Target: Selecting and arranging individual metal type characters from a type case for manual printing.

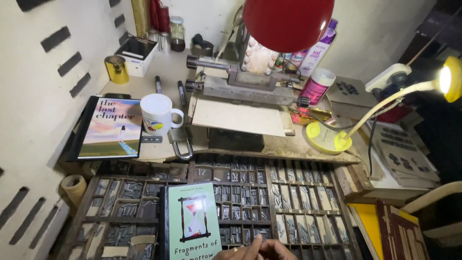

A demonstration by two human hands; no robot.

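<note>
A pale green book (194, 221) with an hourglass drawing on its cover lies at the bottom middle of the view, on top of a wooden type case (250, 202) whose small compartments hold grey metal letters; its long axis runs away from the person, top edge toward the bench, leaning slightly left, and its dark spine is on the left. One hand (257, 250) shows at the bottom edge just right of the book's lower corner, fingers curled with a ring on one, seemingly touching the corner; which hand it is and whether it grips cannot be told. On the bench behind, a second book (111, 127) with a pastel sky cover lies flat at the left, beside a white mug (158, 113) with a coloured round mark. A gold foil roll (117, 69) stands further back near a white box (136, 55). A metal press (240, 79) sits centre, a pink bottle with a white cap (316, 86) and a white spray can with purple print (320, 45) to its right, by a yellow desk lamp (332, 137)
</note>
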